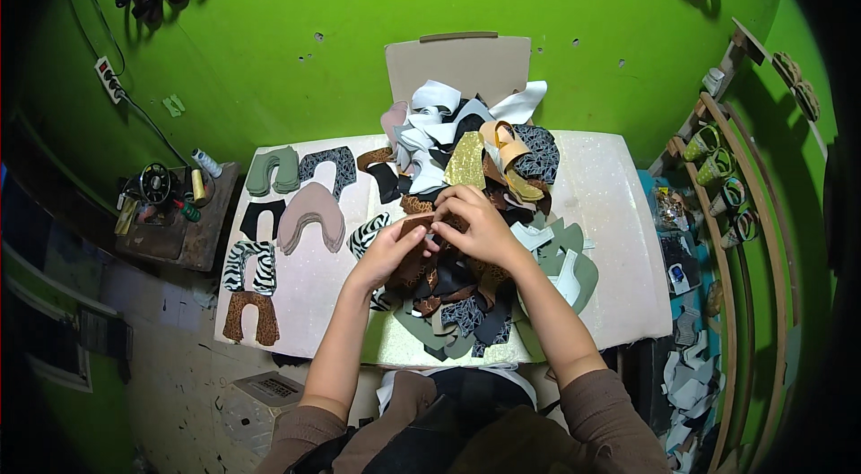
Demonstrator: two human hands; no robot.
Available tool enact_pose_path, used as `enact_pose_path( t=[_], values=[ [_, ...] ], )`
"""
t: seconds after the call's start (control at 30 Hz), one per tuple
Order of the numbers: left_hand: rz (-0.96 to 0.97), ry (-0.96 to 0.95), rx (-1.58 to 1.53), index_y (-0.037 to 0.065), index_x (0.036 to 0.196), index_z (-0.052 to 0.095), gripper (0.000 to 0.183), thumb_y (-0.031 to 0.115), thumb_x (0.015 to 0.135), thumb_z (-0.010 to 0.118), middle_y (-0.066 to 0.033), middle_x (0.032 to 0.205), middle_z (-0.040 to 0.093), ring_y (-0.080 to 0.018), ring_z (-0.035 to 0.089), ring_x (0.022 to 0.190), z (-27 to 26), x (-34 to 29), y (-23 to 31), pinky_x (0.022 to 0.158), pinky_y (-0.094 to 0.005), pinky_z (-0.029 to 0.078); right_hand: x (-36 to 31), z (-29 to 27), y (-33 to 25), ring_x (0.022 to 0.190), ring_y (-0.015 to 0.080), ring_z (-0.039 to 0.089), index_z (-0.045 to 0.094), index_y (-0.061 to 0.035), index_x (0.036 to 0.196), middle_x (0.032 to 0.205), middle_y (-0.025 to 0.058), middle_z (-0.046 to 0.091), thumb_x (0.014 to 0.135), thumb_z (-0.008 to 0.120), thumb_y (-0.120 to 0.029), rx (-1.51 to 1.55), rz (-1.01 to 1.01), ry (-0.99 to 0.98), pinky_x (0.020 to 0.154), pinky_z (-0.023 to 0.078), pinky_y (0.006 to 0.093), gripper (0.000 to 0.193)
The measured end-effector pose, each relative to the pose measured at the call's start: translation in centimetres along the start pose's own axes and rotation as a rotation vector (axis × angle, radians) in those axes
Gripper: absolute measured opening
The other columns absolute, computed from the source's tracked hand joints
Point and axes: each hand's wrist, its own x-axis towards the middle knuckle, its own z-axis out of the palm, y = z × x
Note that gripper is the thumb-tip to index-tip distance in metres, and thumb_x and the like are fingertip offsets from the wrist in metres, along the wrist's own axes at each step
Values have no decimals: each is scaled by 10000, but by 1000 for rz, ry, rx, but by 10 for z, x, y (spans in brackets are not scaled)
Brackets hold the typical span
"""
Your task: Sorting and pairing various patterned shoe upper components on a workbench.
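Observation:
Both hands meet above the middle of a heap of cut shoe-upper pieces. My left hand [395, 252] is closed on a brown upper piece [416, 221], gripped between thumb and fingers. The fingers of my right hand [477, 230] are bent and pinched close against the same piece's right side; its far part is hidden behind them. Leopard-print, black and zebra-print scraps lie under my hands. Just beyond my right hand is a glittery gold piece [465, 160]. Grey-green pieces [574, 272] spread to the right of my forearm.
On the table's left side sit sorted stacks: grey-green [273, 169], pink [311, 216], zebra [249, 266] and leopard [251, 317] U-shaped pieces. A sewing machine [157, 187] stands far left. A wooden rack [744, 295] with sandals is at right. Finished sandals hang on the green wall.

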Motion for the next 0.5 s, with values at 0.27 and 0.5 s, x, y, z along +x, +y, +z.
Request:
enact_pose_path(
  t=[0.27, 0.5],
  values=[
    [-3, -124, -53, -36, 1084, 516, 317, 219, 959, 373, -105, 943, 631, -123, 586, 719, -29, -8, 6, 684, -257, 488, 13, -5, -3, 743, 54, 499, 558, -14, 912, 760, 9, 574, 794, 659, -169, 544, 458, -437, 679, 418, 227, 219],
    [-69, 83, -180, -13, 1030, 524, 285, 232, 950, 404, -112, 952, 632, -109, 588, 709, -72, -35, 8, 655, -246, 499, 9, 37, -20, 839, 83, 541, 551, 3, 1033, 916, 35, 608, 777, 688, -166, 749, 478, -440, 763, 438, 236, 336]
  ],
)
